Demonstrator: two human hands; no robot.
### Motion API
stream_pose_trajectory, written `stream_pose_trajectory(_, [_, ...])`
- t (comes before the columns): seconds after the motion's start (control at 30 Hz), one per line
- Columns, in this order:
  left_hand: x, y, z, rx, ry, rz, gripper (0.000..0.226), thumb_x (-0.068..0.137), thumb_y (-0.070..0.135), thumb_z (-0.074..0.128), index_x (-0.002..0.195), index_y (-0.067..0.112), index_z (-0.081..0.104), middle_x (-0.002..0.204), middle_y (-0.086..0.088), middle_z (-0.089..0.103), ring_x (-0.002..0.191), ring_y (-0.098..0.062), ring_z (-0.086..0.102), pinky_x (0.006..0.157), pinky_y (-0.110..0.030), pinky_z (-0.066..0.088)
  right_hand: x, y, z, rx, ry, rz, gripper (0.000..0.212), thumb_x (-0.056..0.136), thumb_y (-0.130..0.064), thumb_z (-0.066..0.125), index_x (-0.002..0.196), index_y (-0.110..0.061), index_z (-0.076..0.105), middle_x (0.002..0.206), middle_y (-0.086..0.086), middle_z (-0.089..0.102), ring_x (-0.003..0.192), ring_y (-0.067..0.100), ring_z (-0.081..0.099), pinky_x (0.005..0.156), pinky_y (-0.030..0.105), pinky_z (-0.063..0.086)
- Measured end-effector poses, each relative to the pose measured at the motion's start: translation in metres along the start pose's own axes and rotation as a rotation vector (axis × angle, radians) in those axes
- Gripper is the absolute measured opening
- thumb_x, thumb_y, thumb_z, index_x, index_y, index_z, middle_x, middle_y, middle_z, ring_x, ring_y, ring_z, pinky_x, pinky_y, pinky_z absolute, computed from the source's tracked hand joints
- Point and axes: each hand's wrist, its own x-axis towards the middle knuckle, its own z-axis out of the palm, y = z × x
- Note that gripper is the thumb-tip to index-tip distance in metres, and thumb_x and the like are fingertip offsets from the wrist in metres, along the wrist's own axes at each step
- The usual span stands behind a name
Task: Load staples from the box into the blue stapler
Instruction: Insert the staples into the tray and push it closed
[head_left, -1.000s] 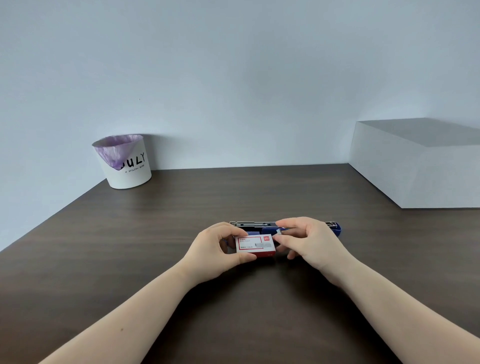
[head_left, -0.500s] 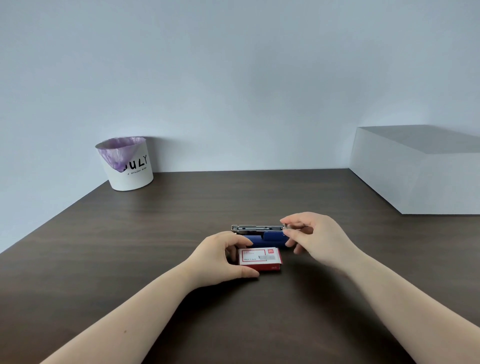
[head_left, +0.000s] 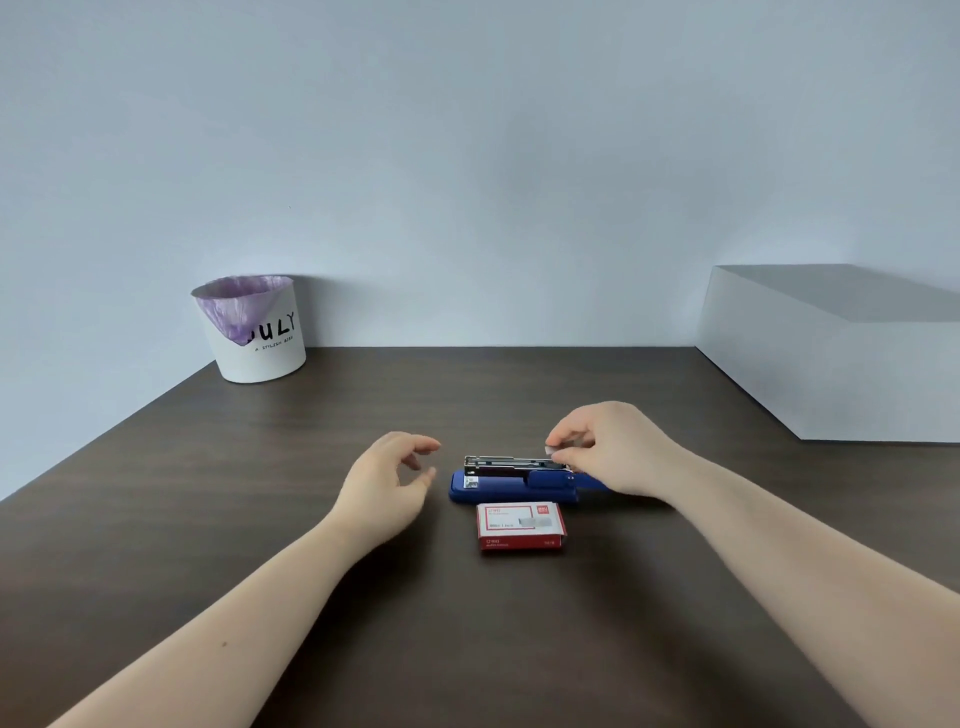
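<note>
Just then the right hand (head_left: 618, 449) pinched a staple strip (head_left: 551, 450) above the blue stapler (head_left: 511, 486)'s open magazine (head_left: 506, 464); the left hand (head_left: 387, 480) hung spread. Misaligned, the strip could jam or snap.

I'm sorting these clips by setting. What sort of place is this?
Probably a home or office desk: a dark wooden desk against a plain wall, a small lined waste bin, and a blue stapler with its staple box.
</note>
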Motion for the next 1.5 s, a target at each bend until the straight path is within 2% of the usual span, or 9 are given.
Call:
stream_pose_trajectory(0.1, [0.003, -0.003, 0.004, 0.046, -0.131, 0.017, 0.039, 0.081, 0.015, 0.063, 0.119, 0.023, 0.058, 0.110, 0.010, 0.057, 0.095, -0.009, 0.055, 0.082, -0.018, 0.042, 0.005, -0.002, 0.003, -0.065, -0.037, -0.030, 0.016, 0.080, -0.021, 0.071, 0.095, -0.018, 0.075, 0.100, -0.004, 0.075, 0.089, 0.010, 0.066, 0.087, 0.025, 0.051])
stream_pose_trajectory(0.2, [0.006, -0.003, 0.009, 0.092, -0.184, 0.078, 0.043, 0.079, 0.022, 0.066, 0.121, 0.024, 0.056, 0.118, 0.009, 0.060, 0.108, -0.012, 0.054, 0.095, -0.027, 0.043, 0.008, -0.002, 0.007, -0.072, -0.043, -0.043, 0.016, 0.079, -0.023, 0.072, 0.095, -0.020, 0.076, 0.099, -0.005, 0.074, 0.089, 0.010, 0.065, 0.086, 0.024, 0.050])
stream_pose_trajectory(0.27, [0.008, -0.003, 0.014, 0.130, -0.206, 0.135, 0.043, 0.079, 0.026, 0.065, 0.121, 0.026, 0.057, 0.123, 0.009, 0.062, 0.115, -0.012, 0.052, 0.096, -0.028, 0.042, 0.009, -0.003, 0.008, -0.062, -0.043, -0.048, 0.017, 0.080, -0.023, 0.072, 0.095, -0.021, 0.077, 0.098, -0.006, 0.074, 0.091, 0.010, 0.065, 0.087, 0.025, 0.050])
stream_pose_trajectory(0.67, [0.010, -0.002, 0.017, 0.137, -0.207, 0.180, 0.035, 0.079, 0.027, 0.065, 0.114, 0.028, 0.061, 0.116, 0.008, 0.067, 0.110, -0.015, 0.055, 0.089, -0.026, 0.042, 0.014, -0.003, 0.011, -0.054, -0.094, -0.056, 0.019, 0.079, -0.027, 0.073, 0.098, -0.026, 0.076, 0.097, -0.009, 0.073, 0.094, 0.007, 0.062, 0.084, 0.020, 0.045])
stream_pose_trajectory(0.87, [0.010, -0.003, 0.017, 0.142, -0.204, 0.179, 0.036, 0.079, 0.028, 0.065, 0.114, 0.028, 0.061, 0.117, 0.008, 0.066, 0.110, -0.015, 0.054, 0.091, -0.026, 0.042, 0.016, 0.001, 0.013, 0.073, -0.068, -0.016, 0.019, 0.075, -0.022, 0.077, 0.093, -0.023, 0.078, 0.079, -0.015, 0.068, 0.084, 0.004, 0.062, 0.076, 0.013, 0.044])
stream_pose_trajectory(1.13, [0.009, -0.004, 0.017, 0.146, -0.202, 0.173, 0.035, 0.078, 0.029, 0.066, 0.113, 0.027, 0.061, 0.115, 0.007, 0.067, 0.109, -0.016, 0.055, 0.092, -0.028, 0.043, 0.015, 0.000, 0.015, 0.112, -0.081, 0.008, 0.022, 0.074, -0.021, 0.078, 0.096, -0.022, 0.077, 0.083, -0.015, 0.069, 0.085, 0.004, 0.064, 0.080, 0.015, 0.045])
stream_pose_trajectory(1.27, [0.009, -0.004, 0.017, 0.142, -0.201, 0.176, 0.035, 0.078, 0.029, 0.066, 0.113, 0.027, 0.061, 0.114, 0.007, 0.067, 0.108, -0.016, 0.055, 0.094, -0.029, 0.043, 0.011, 0.004, 0.017, 0.144, -0.057, 0.001, 0.027, 0.075, -0.023, 0.078, 0.102, -0.023, 0.075, 0.087, -0.015, 0.068, 0.079, -0.006, 0.061, 0.074, 0.007, 0.042])
stream_pose_trajectory(1.4, [0.009, -0.004, 0.016, 0.140, -0.198, 0.174, 0.034, 0.078, 0.029, 0.066, 0.112, 0.026, 0.062, 0.114, 0.006, 0.067, 0.108, -0.016, 0.056, 0.094, -0.028, 0.043, 0.008, 0.010, 0.010, 0.134, 0.060, 0.011, 0.012, 0.081, -0.020, 0.071, 0.091, -0.021, 0.077, 0.087, -0.010, 0.071, 0.083, 0.005, 0.064, 0.074, 0.016, 0.046])
stream_pose_trajectory(1.5, [0.008, -0.003, 0.016, 0.135, -0.198, 0.173, 0.034, 0.079, 0.028, 0.066, 0.112, 0.026, 0.062, 0.114, 0.007, 0.067, 0.108, -0.015, 0.055, 0.092, -0.027, 0.043, 0.008, 0.012, 0.005, 0.032, 0.077, 0.023, 0.008, 0.082, -0.018, 0.068, 0.084, -0.020, 0.076, 0.086, -0.006, 0.072, 0.082, 0.010, 0.065, 0.069, 0.014, 0.046])
